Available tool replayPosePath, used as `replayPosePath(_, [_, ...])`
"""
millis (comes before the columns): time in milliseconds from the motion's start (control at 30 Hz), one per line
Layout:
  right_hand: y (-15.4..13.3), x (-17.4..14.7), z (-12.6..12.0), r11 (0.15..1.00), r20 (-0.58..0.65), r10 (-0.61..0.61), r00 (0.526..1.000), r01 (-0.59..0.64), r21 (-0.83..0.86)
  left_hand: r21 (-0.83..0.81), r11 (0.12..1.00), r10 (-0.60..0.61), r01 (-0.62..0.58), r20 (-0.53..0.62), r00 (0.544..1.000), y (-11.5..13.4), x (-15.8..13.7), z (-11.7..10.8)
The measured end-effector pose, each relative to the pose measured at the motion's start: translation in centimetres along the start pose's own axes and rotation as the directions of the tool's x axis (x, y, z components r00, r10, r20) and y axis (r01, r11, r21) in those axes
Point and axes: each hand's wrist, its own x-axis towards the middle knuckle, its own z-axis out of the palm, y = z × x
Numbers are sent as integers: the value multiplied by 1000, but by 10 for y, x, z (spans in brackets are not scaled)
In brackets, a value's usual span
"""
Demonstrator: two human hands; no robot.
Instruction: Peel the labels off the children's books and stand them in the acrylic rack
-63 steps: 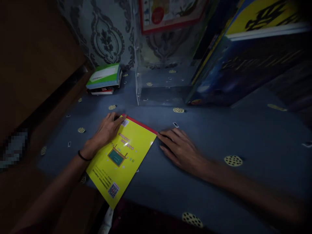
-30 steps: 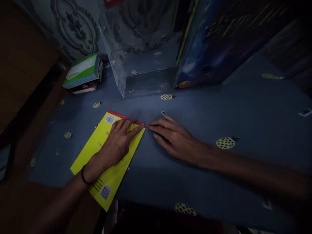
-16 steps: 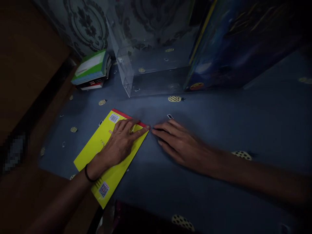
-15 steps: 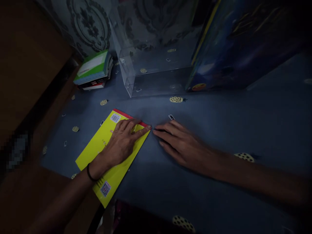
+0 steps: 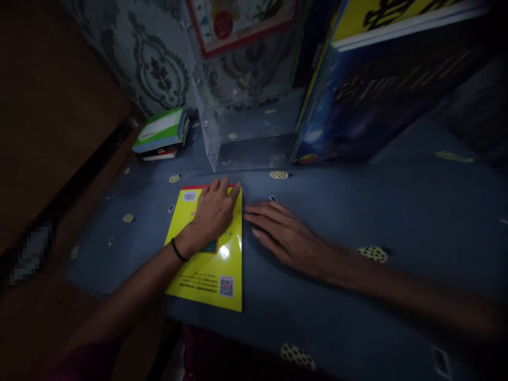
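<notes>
My left grip (image 5: 214,216) rests palm down on the yellow book (image 5: 226,264), released rather than clenched, with its fingers reaching over the red strip (image 5: 191,187) along the far edge and the thumb by the far right corner. A black band (image 5: 179,251) circles that wrist. The book lies flat on the blue surface (image 5: 325,317), in front of me, its near edge close to the edge of the surface. A barcode (image 5: 189,196) shows at its far left corner and a square code (image 5: 226,286) at the near right.

My right grip (image 5: 288,235) is released too and holds nothing; it lies low over the surface, fingertips pointing at the book's right side, just beside it and apart from it.

Beyond the book stands a clear plastic rack (image 5: 254,153). A red-edged book (image 5: 246,32) sits high in it, and a big dark blue book (image 5: 369,106) leans upright at its right. To the rack's left is a small stack of books (image 5: 161,135), green on top, near the patterned wall (image 5: 161,69).
</notes>
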Motion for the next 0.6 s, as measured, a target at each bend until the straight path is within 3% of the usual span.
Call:
replayPosePath(200, [-11,2,9,996,108,-55,993,62,-59,-136,982,127,-132,-44,991,-22,6,7])
replayPosePath(467, [-5,-1,12,998,164,-32,986,40,-45,-391,890,227,-235,-68,971,-30,-27,10])
replayPosePath(600, [-4,-2,15,999,155,-32,987,37,-29,-442,841,285,-311,-126,950,-31,-37,14])
